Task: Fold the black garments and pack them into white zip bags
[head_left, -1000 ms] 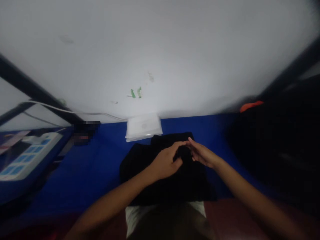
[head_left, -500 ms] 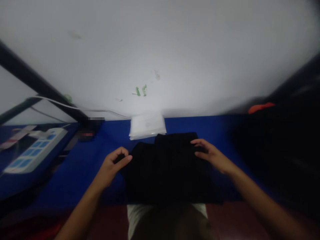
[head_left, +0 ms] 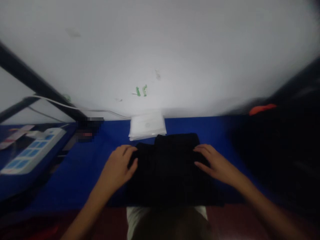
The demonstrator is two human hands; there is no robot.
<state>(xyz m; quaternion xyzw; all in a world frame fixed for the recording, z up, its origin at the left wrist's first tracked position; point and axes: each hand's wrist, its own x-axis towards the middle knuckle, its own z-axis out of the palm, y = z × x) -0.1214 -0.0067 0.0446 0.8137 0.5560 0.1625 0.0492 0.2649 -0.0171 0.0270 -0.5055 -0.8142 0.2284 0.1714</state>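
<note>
A folded black cloth item, which looks like a garment [head_left: 172, 170], lies on the blue surface [head_left: 82, 180] in front of me. Its folds are hard to make out in the dim light. My left hand [head_left: 122, 165] rests at its left edge, thumb and fingers apart. At the upper right side, my right hand [head_left: 212, 163] touches the cloth with fingers spread and thumb separate. Neither hand is visibly gripping the fabric.
Behind the cloth, a stack of white papers or packets [head_left: 147, 126] lies against the white wall [head_left: 200, 60]. A power strip [head_left: 35, 151] with blue sockets is at left. Large dark material [head_left: 280, 153] with an orange piece [head_left: 262, 109] fills the right. A white cable [head_left: 100, 110] runs along the wall.
My left hand has moved slightly right and turned over the cloth's left edge, its pinch-like curve loosened. My right hand has shifted a little down. The cloth stays nearly in place.
</note>
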